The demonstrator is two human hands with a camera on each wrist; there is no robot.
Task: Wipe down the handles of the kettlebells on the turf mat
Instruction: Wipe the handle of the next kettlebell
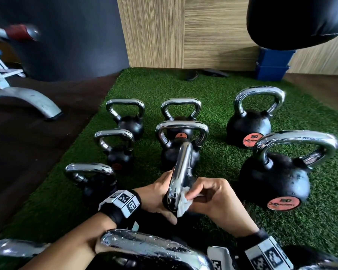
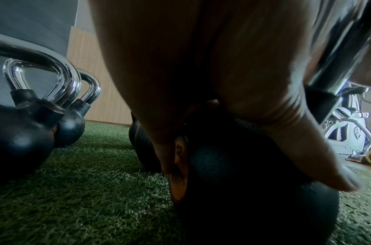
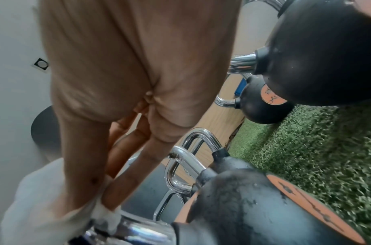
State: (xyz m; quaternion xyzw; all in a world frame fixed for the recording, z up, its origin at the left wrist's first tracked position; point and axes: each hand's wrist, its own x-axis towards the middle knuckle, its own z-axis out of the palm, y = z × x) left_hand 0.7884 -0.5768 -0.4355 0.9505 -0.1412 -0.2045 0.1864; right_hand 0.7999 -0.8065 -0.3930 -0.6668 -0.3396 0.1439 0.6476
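Observation:
Several black kettlebells with chrome handles stand on the green turf mat (image 1: 219, 90). The near middle kettlebell (image 2: 254, 190) is the one in hand, its chrome handle (image 1: 180, 168) turned edge-on toward me. My left hand (image 1: 156, 195) grips it low by the handle's base, palm on the black body. My right hand (image 1: 213, 195) pinches a white cloth (image 1: 183, 204) against the lower right side of that handle. In the right wrist view the cloth (image 3: 104, 213) is pressed on the chrome bar (image 3: 142, 232) under the fingertips. The left wrist view is mostly filled by the left hand (image 2: 222, 82).
A 20-marked kettlebell (image 1: 250, 121) and a bigger one (image 1: 277, 172) stand to the right, smaller ones (image 1: 115, 149) to the left, and a wet handle (image 1: 150, 246) lies close below me. A black punching bag (image 1: 300, 20) hangs at upper right over blue bins (image 1: 271, 65). A grey bench frame (image 1: 27, 100) stands on the dark floor at left.

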